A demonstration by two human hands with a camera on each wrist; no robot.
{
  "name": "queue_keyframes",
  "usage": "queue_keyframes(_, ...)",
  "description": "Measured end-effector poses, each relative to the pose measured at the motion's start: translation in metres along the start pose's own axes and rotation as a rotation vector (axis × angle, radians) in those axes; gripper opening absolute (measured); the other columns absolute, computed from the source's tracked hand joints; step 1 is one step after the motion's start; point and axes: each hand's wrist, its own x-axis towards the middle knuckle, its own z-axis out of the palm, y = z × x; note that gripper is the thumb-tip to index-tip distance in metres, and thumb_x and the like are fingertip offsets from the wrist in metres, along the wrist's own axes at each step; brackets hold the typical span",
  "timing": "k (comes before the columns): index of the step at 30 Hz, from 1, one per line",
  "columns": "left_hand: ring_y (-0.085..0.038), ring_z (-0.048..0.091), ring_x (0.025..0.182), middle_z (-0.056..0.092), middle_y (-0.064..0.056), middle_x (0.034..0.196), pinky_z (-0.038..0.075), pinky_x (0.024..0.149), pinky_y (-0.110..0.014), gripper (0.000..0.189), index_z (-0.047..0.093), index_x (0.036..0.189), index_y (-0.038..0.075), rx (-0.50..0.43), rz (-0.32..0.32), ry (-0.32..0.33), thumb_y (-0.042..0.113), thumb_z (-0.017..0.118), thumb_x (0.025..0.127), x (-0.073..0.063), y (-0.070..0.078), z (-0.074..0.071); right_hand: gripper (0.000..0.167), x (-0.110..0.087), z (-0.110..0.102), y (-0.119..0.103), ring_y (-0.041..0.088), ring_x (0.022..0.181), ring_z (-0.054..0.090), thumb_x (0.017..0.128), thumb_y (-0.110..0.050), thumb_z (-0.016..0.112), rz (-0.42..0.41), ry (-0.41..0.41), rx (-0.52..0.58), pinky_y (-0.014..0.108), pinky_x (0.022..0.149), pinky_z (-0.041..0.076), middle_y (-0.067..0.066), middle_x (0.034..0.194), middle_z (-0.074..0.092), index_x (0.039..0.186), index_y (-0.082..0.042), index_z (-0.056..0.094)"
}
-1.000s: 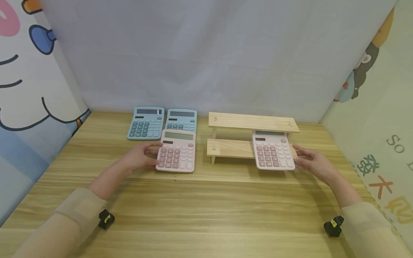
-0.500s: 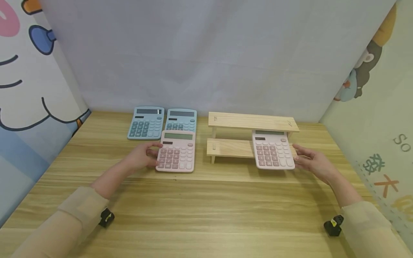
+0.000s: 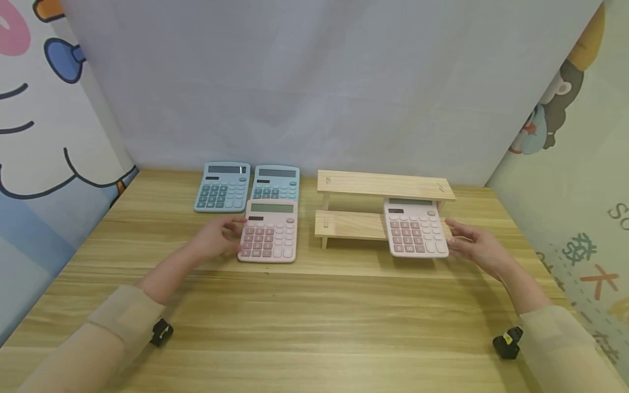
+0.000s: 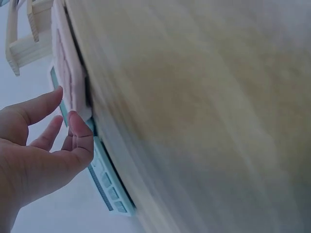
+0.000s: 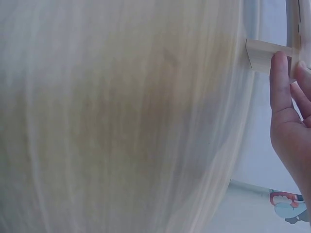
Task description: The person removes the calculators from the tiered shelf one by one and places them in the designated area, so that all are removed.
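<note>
Watching the feed remotely. Against the last second of head-view frames, I log almost no shift on the table [image 3: 295, 322]. The left pink calculator [image 3: 268, 232] sits where it did, left of centre, its top edge overlapping the lower keys of the right blue calculator [image 3: 276, 183]. The left blue calculator [image 3: 222, 188] is unmoved behind it, upper left.

The left hand [image 3: 212, 241] is half-curled, thumb and fingers apart at the pink casing's left edge; I read it as released. The left wrist view shows the fingertips close to the casing; whether they touch, I cannot tell.

The right pink calculator [image 3: 416, 232], right of centre, is also unchanged, tilted on the wooden rack [image 3: 351, 225] with its top under the upper shelf and its lower edge past the lower one. The right hand [image 3: 484, 255] reaches to its right edge with fingers extended, not wrapped round it; contact is unclear.

Only the wall lettering [image 3: 580, 250] at far right has slid visibly. My judgement: both pink units look self-supported, so this stage of the handling seems to be at a pause.
</note>
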Motion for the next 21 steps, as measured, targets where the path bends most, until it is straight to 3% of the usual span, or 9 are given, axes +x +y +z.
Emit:
queue_keyframes(7, -0.035, 0.055, 0.111, 0.053, -0.02, 0.125, 0.052, 0.091, -0.042, 0.064, 0.042, 0.14, 0.007, 0.042, 0.042, 0.018, 0.003, 0.069, 0.082, -0.006, 0.014, -0.002, 0.066, 0.0, 0.0, 0.0, -0.011, 0.094, 0.054, 0.098, -0.019, 0.051, -0.004, -0.005, 0.01, 0.021, 0.09, 0.051, 0.035, 0.148, 0.013, 0.15, -0.004, 0.014)
queue_keyframes(14, -0.033, 0.057, 0.107, 0.057, -0.019, 0.121, 0.055, 0.085, -0.037, 0.052, 0.048, 0.135, 0.007, 0.047, 0.107, 0.037, 0.008, 0.066, 0.086, -0.014, 0.033, 0.004, 0.066, 0.0, 0.001, 0.0, -0.011, 0.094, 0.054, 0.098, -0.018, 0.051, -0.008, -0.002, 0.019, 0.021, 0.091, 0.05, 0.036, 0.147, 0.014, 0.15, -0.002, 0.014)
queue_keyframes(21, -0.03, 0.056, 0.111, 0.058, -0.015, 0.124, 0.054, 0.087, -0.037, 0.052, 0.046, 0.138, 0.009, 0.045, 0.158, 0.028, 0.011, 0.063, 0.089, -0.019, 0.05, 0.02, 0.067, -0.001, 0.001, -0.001, -0.01, 0.094, 0.054, 0.098, -0.019, 0.052, -0.015, -0.006, 0.017, 0.023, 0.091, 0.05, 0.036, 0.147, 0.014, 0.15, -0.002, 0.014)
